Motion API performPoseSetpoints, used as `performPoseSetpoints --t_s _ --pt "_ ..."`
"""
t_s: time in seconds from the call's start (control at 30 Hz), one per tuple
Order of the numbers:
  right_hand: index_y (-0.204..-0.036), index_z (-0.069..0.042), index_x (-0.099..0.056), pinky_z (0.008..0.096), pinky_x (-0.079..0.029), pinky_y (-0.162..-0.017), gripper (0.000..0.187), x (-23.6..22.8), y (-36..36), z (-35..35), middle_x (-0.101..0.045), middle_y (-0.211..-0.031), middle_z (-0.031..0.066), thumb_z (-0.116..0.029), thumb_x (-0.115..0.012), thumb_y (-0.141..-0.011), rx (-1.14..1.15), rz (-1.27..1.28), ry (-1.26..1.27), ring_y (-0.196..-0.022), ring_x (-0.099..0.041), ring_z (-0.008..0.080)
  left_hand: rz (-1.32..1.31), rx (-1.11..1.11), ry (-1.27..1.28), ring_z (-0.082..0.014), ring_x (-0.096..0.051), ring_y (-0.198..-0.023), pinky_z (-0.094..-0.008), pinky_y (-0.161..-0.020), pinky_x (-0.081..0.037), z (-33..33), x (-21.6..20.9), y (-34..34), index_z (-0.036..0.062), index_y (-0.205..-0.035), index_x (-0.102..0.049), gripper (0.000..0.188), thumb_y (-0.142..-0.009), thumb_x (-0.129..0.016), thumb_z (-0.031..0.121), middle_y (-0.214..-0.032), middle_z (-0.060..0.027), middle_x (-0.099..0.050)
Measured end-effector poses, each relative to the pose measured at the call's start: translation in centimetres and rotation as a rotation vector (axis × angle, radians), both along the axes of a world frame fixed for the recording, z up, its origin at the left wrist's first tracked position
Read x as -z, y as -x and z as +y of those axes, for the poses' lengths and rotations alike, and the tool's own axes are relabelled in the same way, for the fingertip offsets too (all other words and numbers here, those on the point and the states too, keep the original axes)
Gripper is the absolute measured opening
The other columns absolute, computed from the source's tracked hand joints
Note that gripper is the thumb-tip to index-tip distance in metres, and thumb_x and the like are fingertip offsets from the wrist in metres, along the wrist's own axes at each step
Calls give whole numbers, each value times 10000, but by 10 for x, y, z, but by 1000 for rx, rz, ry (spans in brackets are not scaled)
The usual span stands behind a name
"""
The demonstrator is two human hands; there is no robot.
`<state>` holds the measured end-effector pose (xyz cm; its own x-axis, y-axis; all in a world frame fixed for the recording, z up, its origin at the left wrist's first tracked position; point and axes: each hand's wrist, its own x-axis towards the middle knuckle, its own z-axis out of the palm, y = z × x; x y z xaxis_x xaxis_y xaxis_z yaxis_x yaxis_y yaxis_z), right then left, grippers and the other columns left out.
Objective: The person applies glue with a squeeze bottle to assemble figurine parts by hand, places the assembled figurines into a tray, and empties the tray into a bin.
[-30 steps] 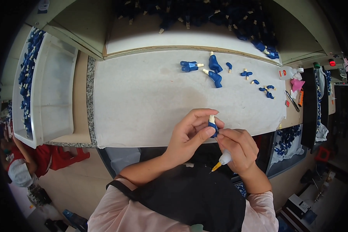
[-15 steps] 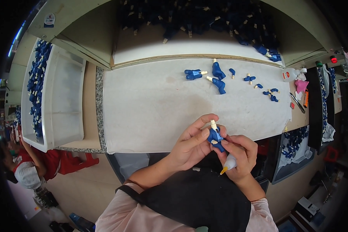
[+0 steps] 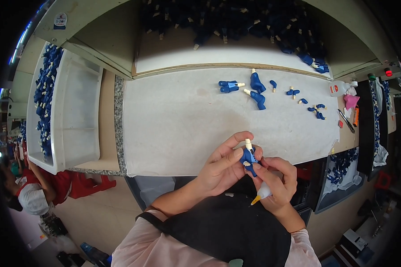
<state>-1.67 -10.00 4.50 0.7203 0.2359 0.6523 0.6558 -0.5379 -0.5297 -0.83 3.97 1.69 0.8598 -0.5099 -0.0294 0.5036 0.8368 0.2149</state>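
A blue figure [image 3: 249,168] with a pale-blue front and a cream peg [image 3: 248,143] on top is held at the near edge of the tabletop [image 3: 173,133], peg toward its far side. A white bottle [image 3: 264,190], held just off that edge, points its yellow tip [image 3: 255,200] away from the tabletop.

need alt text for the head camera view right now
A person's left hand and right hand hold a small blue figure with a cream peg near a white-covered bench's front edge, the right also gripping a white bottle with a yellow nozzle. Loose blue parts lie farther back on the bench, and a pale bin stands at left.
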Motion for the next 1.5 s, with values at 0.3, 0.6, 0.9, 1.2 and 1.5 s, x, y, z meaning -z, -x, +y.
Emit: performPoseSetpoints --t_s 0.3,0.6,0.9,1.2,1.5 --pt "-837 -27 -629 225 -410 -466 324 3 6 -1 -533 -869 108 -9 -715 -525 -3 -17 -8 -586 -538 190 -53 -20 -57 -234 -481 -958 -357 -766 -464 1 -3 5 101 -1185 -326 316 -884 -386 175 -990 -157 -452" --pt "-820 -18 -626 227 -412 -459 312 7 1 -3 -536 -870 113 9 -712 -522 -2 -32 -18 -583 -542 196 -80 -33 -98 -230 -482 -952 -351 -758 -464 -2 -2 0 100 -1182 -327 310 -885 -383 169 -990 -157 -452" --pt "-798 -40 -634 256 -456 -521 264 -3 3 8 -543 -862 108 11 -715 -552 0 37 -19 -634 -559 208 -24 -127 -147 -235 -487 -936 -359 -743 -458 7 -10 13 100 -1165 -354 294 -880 -402 159 -991 -145 -466" --pt "-796 -33 -580 244 -428 -592 197 12 6 6 -484 -900 121 28 -671 -632 20 191 -168 -661 -512 176 -7 -94 -79 -174 -469 -960 -306 -808 -393 -4 3 4 72 -1178 -337 299 -896 -381 162 -1010 -88 -461" --pt "-794 -32 -583 243 -420 -547 178 13 -1 4 -487 -896 120 25 -658 -643 53 190 -202 -634 -508 168 -28 -78 -62 -133 -474 -934 -268 -812 -389 -5 1 -4 78 -1191 -340 324 -891 -403 183 -1000 -67 -476"
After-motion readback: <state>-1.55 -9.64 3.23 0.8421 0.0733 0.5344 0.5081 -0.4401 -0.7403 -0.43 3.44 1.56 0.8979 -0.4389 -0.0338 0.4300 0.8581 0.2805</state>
